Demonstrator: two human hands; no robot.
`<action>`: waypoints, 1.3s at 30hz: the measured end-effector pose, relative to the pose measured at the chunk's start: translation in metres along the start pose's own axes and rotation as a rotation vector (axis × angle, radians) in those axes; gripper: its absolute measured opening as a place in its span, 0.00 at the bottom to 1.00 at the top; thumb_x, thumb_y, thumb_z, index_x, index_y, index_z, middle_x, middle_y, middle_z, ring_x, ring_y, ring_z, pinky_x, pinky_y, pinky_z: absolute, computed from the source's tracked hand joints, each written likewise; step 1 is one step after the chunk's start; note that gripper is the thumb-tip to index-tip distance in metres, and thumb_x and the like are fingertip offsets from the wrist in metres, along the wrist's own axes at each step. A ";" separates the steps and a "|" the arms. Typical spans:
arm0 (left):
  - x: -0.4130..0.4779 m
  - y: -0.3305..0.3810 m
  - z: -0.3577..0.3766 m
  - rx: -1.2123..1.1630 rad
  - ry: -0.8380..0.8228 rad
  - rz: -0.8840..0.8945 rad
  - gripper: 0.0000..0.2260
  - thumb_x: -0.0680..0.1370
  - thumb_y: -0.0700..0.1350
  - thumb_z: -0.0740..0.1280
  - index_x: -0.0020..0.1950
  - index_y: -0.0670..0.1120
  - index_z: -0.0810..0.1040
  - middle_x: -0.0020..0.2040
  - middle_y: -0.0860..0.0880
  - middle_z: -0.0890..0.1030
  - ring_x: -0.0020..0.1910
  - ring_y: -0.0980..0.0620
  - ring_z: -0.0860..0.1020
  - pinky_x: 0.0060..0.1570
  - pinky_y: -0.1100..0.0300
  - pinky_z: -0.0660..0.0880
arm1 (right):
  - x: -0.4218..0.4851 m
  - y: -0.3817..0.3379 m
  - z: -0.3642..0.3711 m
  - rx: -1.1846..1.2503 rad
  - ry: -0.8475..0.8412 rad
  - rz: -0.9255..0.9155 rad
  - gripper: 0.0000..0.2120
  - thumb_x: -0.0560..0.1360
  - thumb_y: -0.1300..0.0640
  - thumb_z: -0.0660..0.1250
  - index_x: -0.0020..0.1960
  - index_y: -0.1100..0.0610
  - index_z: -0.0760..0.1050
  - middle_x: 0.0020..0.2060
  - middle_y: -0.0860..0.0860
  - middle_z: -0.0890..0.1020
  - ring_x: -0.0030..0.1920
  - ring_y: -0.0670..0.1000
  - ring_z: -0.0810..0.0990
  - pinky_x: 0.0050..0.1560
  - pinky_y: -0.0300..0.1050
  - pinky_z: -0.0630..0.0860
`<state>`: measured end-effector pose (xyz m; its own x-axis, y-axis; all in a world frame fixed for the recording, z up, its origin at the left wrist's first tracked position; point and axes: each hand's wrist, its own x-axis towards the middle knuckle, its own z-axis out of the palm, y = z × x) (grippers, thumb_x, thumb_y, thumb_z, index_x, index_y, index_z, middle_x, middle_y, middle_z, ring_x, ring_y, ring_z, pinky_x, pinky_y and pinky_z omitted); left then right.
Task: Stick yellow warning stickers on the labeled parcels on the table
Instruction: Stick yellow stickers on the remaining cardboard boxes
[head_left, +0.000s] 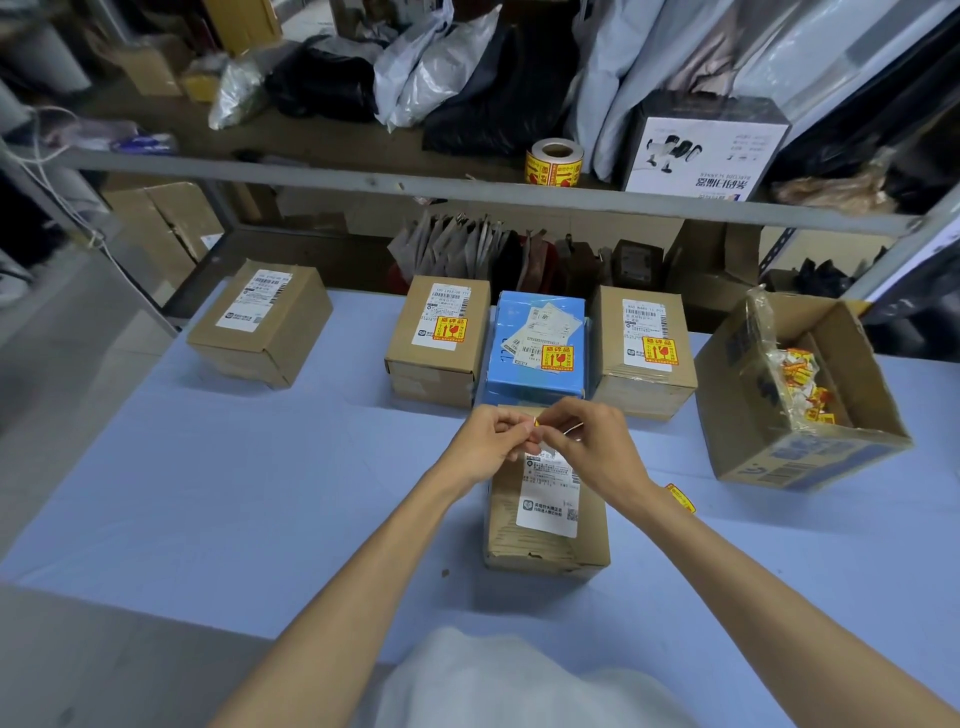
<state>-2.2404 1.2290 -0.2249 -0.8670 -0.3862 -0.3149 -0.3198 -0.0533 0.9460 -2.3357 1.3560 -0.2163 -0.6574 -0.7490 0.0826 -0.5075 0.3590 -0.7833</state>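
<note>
My left hand (491, 439) and my right hand (587, 441) meet above the table, both pinching one small yellow warning sticker (536, 422) between their fingertips. Directly under them lies a brown parcel (545, 519) with a white shipping label and no yellow sticker. Behind it stand three parcels bearing yellow stickers: a brown box (436, 343), a blue box (537, 348) and another brown box (644, 353). A fourth brown parcel (260, 322) at the far left carries only a white label. Another yellow sticker (680, 498) lies on the table beside my right forearm.
An open cardboard box (800, 395) at the right holds several loose yellow stickers and backing scraps. A roll of yellow stickers (555, 161) stands on the shelf above. The table (234, 467) has a blue cover. Bags and boxes crowd the shelves behind.
</note>
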 end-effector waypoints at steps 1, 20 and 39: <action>0.000 0.000 0.000 -0.002 0.003 -0.001 0.07 0.80 0.40 0.63 0.49 0.40 0.81 0.38 0.49 0.83 0.36 0.57 0.81 0.34 0.68 0.71 | 0.001 0.000 0.000 -0.002 -0.004 0.002 0.04 0.73 0.58 0.73 0.45 0.59 0.82 0.36 0.47 0.84 0.37 0.43 0.81 0.40 0.34 0.78; 0.001 0.000 0.000 0.030 0.030 -0.004 0.07 0.80 0.40 0.64 0.54 0.41 0.80 0.41 0.49 0.83 0.40 0.56 0.81 0.42 0.64 0.78 | 0.000 -0.003 -0.002 0.060 0.000 0.064 0.03 0.74 0.58 0.71 0.45 0.58 0.81 0.37 0.47 0.83 0.38 0.43 0.81 0.40 0.34 0.78; 0.000 0.003 0.002 0.015 0.017 -0.006 0.07 0.79 0.40 0.64 0.54 0.41 0.80 0.41 0.48 0.83 0.41 0.54 0.82 0.52 0.50 0.80 | 0.000 0.001 -0.003 0.059 -0.001 0.066 0.05 0.76 0.59 0.68 0.45 0.59 0.81 0.36 0.50 0.83 0.38 0.48 0.81 0.40 0.40 0.77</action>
<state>-2.2420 1.2306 -0.2222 -0.8583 -0.4019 -0.3191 -0.3308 -0.0420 0.9428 -2.3380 1.3576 -0.2153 -0.6879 -0.7252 0.0296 -0.4296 0.3739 -0.8220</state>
